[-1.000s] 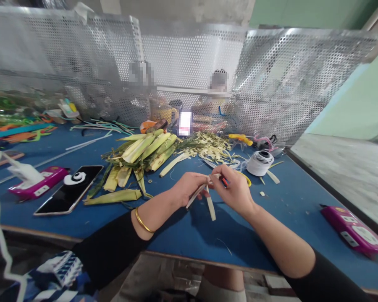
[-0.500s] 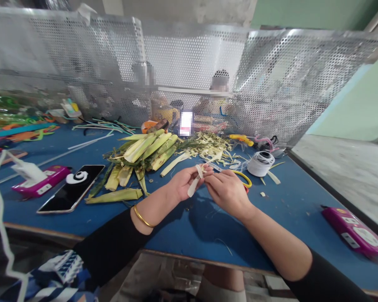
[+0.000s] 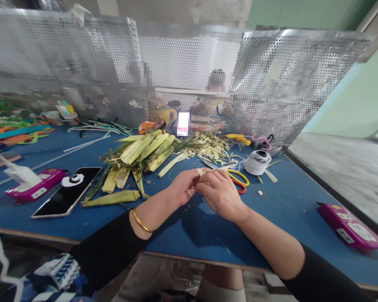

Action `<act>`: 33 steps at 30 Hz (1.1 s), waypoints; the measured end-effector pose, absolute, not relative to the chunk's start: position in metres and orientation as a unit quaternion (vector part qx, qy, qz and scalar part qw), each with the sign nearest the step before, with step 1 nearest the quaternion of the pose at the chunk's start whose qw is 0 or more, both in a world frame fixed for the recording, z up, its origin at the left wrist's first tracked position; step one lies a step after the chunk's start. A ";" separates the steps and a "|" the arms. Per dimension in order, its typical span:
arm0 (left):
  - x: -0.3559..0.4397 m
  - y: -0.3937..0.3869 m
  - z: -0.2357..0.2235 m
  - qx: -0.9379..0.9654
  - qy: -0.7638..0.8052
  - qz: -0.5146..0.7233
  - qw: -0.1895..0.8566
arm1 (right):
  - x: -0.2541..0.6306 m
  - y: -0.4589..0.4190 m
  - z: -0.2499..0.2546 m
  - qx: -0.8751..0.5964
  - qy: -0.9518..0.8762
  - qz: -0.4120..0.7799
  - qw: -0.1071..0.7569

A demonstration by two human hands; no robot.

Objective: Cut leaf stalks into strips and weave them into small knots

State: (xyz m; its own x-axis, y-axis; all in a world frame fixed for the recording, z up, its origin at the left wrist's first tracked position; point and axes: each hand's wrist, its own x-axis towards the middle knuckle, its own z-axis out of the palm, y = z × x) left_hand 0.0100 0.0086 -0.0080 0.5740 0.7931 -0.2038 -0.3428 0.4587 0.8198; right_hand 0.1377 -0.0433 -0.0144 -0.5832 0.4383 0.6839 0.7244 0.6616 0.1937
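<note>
My left hand (image 3: pixel 183 188), with a gold bangle at the wrist, is closed on a pale strip of corn husk (image 3: pixel 200 172), of which only a small looped part shows. Its fingertips meet those of my right hand (image 3: pixel 221 193), whose fingers are bent over the same strip and hide most of it. Scissors (image 3: pixel 242 177) with yellow and red handles lie just beyond my right hand. A pile of green and yellow corn husks (image 3: pixel 140 153) rests ahead and to the left. Behind my hands are heaped husk scraps (image 3: pixel 204 144).
A white thread spool (image 3: pixel 255 164) stands right of the scissors. Magenta power strips (image 3: pixel 47 184) sit at both sides, with a phone (image 3: pixel 67 193) by the left one. Another phone stands upright before a perforated metal screen (image 3: pixel 189 54). People sit behind it.
My right hand has moved left over the husk strip, and the strip's hanging end is now out of sight. The scissors' handles show more. The view has shifted slightly.
</note>
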 end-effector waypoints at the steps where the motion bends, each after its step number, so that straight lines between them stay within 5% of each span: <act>1: 0.010 0.008 -0.007 0.377 0.298 0.360 0.799 | 0.139 -0.044 -0.014 -0.351 -0.850 -0.217 0.327; 7: 0.009 0.007 0.000 0.352 0.353 0.393 0.772 | 0.150 -0.037 -0.015 -0.537 -0.680 -0.003 0.499; 14: 0.007 0.005 0.002 0.351 0.373 0.396 0.762 | 0.152 -0.025 -0.025 -0.610 -0.608 0.123 0.492; 25: 0.007 0.002 0.000 0.303 0.346 0.419 0.783 | 0.145 -0.021 -0.028 -0.551 -0.427 0.509 0.505; 33: 0.003 0.011 0.000 0.300 0.375 0.456 0.750 | 0.143 -0.027 -0.025 -0.539 -0.480 0.389 0.572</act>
